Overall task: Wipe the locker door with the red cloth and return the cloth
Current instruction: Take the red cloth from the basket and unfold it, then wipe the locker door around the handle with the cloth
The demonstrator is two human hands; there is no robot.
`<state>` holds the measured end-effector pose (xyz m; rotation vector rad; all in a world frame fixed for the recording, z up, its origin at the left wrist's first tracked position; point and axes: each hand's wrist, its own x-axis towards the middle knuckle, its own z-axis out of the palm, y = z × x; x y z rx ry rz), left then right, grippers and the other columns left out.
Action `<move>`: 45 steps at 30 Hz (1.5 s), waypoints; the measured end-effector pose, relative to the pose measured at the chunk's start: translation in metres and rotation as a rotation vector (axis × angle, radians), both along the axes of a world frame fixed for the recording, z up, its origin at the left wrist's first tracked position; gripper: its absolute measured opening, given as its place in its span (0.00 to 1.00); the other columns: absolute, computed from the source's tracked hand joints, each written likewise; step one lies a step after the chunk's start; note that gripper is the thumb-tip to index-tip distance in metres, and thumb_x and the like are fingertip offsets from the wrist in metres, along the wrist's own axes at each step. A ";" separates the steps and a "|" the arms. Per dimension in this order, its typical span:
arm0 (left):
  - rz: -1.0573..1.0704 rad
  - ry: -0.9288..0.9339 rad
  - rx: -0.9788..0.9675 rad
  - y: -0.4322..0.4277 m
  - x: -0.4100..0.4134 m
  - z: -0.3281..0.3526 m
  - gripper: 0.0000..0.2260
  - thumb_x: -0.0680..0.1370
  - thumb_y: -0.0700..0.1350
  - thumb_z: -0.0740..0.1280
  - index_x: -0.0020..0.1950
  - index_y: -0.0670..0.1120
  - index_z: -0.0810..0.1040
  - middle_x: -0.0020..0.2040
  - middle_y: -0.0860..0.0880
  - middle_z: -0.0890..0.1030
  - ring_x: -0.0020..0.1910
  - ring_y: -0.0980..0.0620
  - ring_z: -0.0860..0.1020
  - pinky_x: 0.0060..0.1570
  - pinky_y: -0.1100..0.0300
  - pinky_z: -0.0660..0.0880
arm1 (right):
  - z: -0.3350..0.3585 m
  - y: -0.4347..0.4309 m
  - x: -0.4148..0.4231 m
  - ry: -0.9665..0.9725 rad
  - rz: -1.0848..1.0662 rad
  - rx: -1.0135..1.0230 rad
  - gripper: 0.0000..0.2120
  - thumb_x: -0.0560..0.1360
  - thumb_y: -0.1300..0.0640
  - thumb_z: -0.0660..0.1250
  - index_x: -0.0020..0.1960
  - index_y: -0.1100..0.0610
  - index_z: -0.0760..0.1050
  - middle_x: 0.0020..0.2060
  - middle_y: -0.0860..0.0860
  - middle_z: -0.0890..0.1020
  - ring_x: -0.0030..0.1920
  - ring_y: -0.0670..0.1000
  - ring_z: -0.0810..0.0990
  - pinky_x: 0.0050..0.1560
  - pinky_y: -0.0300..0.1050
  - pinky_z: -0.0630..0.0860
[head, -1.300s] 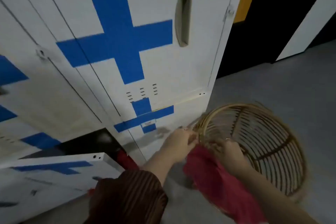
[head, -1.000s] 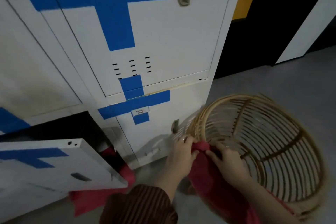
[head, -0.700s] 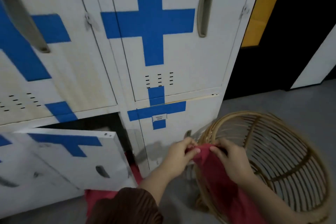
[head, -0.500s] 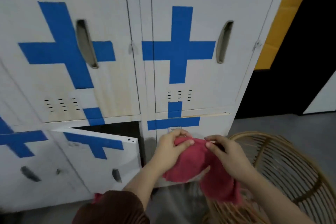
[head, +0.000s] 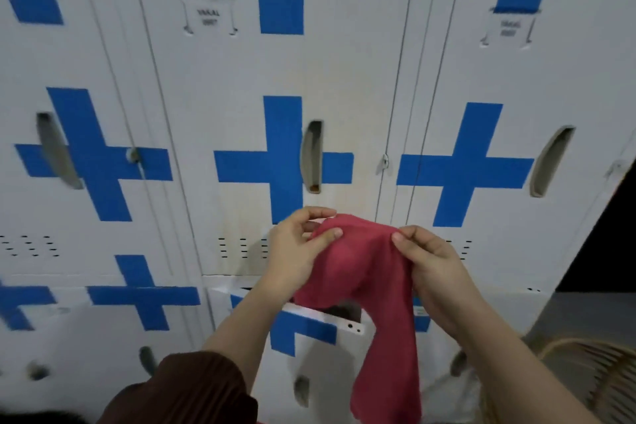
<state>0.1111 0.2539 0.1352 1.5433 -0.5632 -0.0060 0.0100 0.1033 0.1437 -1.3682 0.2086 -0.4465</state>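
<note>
Cloth prep stage, wiping not begun as far as visible. Red cloth (head: 364, 279) held up in front of lockers, both hands pinching its top edge: left hand (head: 296, 251) w/ thumb + fingers clamped on left part, right hand (head: 430, 272) clamped on right part, rest hanging down. Cloth near middle locker door (head: 275, 113) but whether touching: can't tell. Door shows yellowish stains. Woven basket (head: 585, 365) at lower right, on floor. Left to do, judging: wipe door, then return cloth, prob. to basket.
</note>
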 end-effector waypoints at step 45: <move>0.847 -1.160 0.560 0.139 0.183 0.124 0.29 0.79 0.50 0.48 0.76 0.40 0.43 0.76 0.40 0.48 0.75 0.52 0.40 0.73 0.55 0.38 | 0.139 0.093 0.202 -0.389 -1.000 -1.550 0.27 0.76 0.47 0.53 0.72 0.56 0.57 0.71 0.59 0.62 0.70 0.64 0.54 0.70 0.58 0.46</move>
